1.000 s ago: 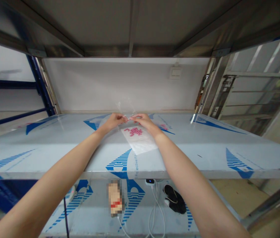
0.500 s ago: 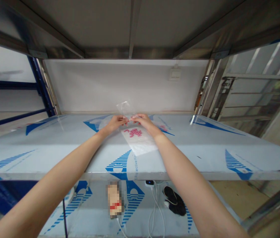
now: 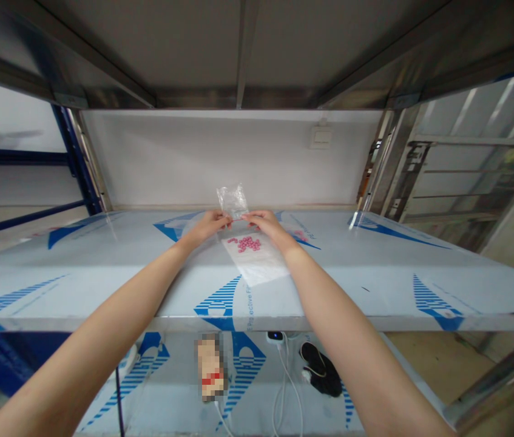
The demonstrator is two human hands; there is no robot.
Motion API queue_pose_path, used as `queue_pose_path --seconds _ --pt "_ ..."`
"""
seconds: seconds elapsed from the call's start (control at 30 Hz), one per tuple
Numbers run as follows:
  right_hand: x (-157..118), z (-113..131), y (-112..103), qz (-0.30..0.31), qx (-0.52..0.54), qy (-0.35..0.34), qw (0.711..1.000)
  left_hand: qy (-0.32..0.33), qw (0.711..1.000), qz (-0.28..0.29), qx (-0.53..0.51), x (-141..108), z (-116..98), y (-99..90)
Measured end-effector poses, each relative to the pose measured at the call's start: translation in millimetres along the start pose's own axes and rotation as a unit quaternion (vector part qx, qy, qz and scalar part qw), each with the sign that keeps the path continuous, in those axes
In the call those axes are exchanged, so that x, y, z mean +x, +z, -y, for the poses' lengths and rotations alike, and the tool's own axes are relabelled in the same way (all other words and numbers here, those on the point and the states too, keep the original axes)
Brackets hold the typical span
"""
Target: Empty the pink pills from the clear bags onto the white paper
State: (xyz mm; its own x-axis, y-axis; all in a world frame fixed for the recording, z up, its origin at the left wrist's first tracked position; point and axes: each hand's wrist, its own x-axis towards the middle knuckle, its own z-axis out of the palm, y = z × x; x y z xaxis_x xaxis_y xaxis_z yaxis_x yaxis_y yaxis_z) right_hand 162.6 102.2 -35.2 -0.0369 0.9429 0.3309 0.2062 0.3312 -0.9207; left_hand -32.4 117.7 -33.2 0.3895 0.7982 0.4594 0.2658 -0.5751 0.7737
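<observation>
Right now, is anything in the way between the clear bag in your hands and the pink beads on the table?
Nothing visible. The left hand and right hand pinch the clear plastic bag just beyond the pink beads, which lie on a translucent sheet; no object sits between bag and beads.

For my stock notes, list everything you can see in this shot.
clear plastic bag: one, transparent, raised between the hands
pink beads: many, pink, clustered on the white sheet
translucent sheet: one, white, flat on the table
steel table: one, film-covered, blue-printed, under the sheet
wall switch: one, white, on the back wall
overhead steel shelf: one, grey, above the table
lower shelf: one, blue-printed, beneath the table
blurred item: one, tan and red, on the lower shelf
black item: one, black, on the lower shelf
white cables: several, white, on the lower shelf
left hand: one, pinching the bag
right hand: one, pinching the bag
</observation>
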Motion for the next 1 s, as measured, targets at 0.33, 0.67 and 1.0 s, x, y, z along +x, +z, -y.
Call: queue_pose_path --seconds 0.33,0.67,1.0 --pt "-1.4 2.1 3.3 0.032 -0.020 -0.026 0.999 -0.001 1.000 0.011 0.006 0.5 -3.2 4.9" --pt "0.5 0.6 3.9 0.040 -0.016 -0.036 0.998 0.018 1.000 0.022 -0.005 -2.1 -4.9 1.1" --pt "4.8 -4.1 2.3 0.040 -0.042 -0.026 0.998 -0.001 1.000 -0.001 -0.022 -1.2 -3.0 0.3"
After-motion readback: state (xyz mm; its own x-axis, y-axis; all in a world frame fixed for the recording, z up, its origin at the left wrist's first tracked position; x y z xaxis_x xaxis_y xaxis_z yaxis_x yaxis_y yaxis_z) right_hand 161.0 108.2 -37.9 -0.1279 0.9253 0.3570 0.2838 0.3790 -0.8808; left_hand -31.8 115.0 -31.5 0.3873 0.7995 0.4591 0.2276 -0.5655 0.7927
